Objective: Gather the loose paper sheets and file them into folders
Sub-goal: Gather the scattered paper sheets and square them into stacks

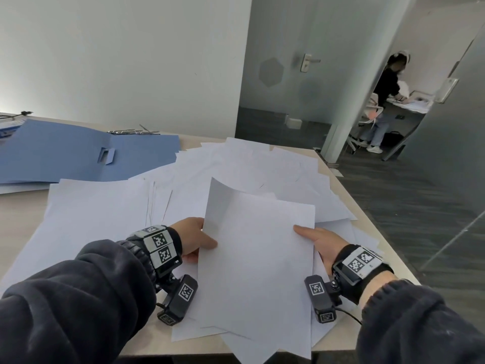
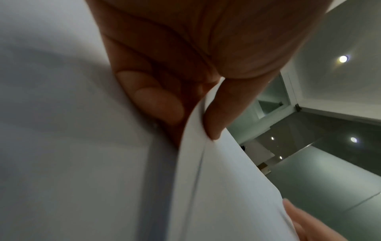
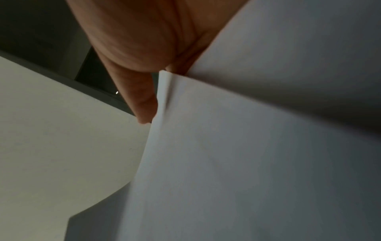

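Note:
A small stack of white sheets [image 1: 257, 253] is lifted above the table, its far left corner curling up. My left hand [image 1: 195, 239] pinches its left edge, thumb on top; in the left wrist view the thumb presses the paper edge [image 2: 198, 146] against the fingers [image 2: 156, 104] beneath. My right hand [image 1: 319, 241] holds the right edge, thumb on top; the right wrist view shows the sheet edge [image 3: 163, 101] beside that thumb. Many loose white sheets [image 1: 236, 166] lie spread over the table. An open blue folder [image 1: 86, 151] lies flat at the back left.
The beige table [image 1: 378, 243] ends close on the right, with dark floor beyond. Metal clips [image 1: 131, 131] lie behind the folder. A glass partition and a door stand at the back right, where another person [image 1: 385, 101] works at a desk.

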{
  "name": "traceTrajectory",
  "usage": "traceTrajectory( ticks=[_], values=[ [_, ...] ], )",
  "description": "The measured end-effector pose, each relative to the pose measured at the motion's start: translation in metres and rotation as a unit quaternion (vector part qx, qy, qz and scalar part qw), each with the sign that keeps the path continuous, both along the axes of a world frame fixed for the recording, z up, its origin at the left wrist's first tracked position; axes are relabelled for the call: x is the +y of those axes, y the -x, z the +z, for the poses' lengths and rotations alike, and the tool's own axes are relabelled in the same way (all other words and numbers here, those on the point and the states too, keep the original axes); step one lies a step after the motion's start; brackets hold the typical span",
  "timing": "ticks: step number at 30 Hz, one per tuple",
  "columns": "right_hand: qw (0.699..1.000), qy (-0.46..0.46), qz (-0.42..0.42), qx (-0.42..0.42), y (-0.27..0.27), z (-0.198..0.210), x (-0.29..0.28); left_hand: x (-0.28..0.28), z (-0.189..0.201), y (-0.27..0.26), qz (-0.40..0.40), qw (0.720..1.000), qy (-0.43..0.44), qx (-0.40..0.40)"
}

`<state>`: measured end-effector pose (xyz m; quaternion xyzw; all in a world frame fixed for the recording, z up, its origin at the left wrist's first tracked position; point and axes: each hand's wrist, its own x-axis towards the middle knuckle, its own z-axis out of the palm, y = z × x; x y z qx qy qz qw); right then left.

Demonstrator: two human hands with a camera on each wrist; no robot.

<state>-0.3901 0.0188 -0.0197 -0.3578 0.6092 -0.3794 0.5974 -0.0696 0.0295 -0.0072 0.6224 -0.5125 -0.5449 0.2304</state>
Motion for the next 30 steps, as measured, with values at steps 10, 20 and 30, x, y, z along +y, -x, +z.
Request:
traceTrajectory(
  ticks=[10, 20, 30],
  values=[
    [0.985, -0.02, -0.163, -0.051, 0.013, 0.012, -0.027, -0.003, -0.002, 0.0, -0.014, 1.0, -0.019, -0.018],
    [0.979, 0.02, -0.185, 0.087, 0.029, 0.017, -0.045, -0.002, -0.004, -0.004, 0.027, 0.999, -0.038, 0.025],
    [0.965, -0.056, -0.054, 0.251, 0.072, 0.022, -0.011, -0.008, -0.011, -0.006, 0.072, 0.993, -0.05, 0.078]
  ],
)
